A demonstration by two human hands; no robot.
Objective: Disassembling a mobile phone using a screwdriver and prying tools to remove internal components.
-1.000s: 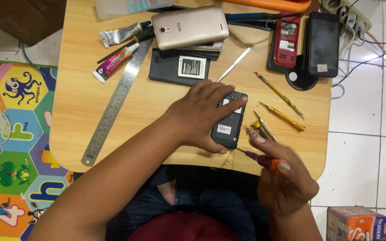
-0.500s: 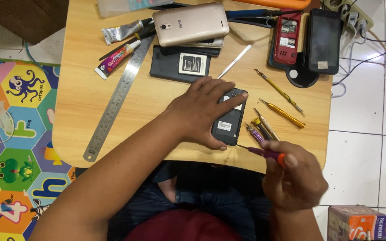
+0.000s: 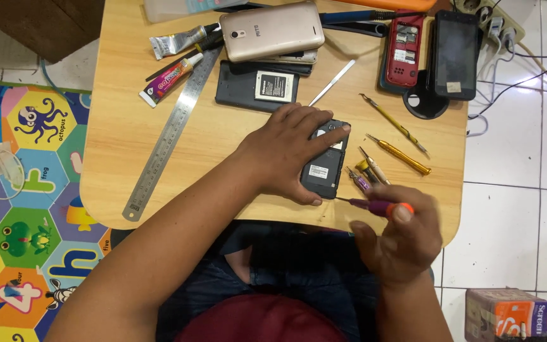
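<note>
The left hand (image 3: 289,149) presses flat on an opened black phone (image 3: 324,166) near the desk's (image 3: 121,133) front edge, fingers spread over its top. The right hand (image 3: 400,244), just off that edge, is clamped on a purple-handled screwdriver (image 3: 375,206) whose tip meets the phone's lower corner. More screwdrivers (image 3: 400,154) lie just right of the phone. Beyond the left hand sit a battery cover (image 3: 257,87) and a gold phone (image 3: 272,30); bare wood and a steel ruler (image 3: 171,136) lie to its left.
</note>
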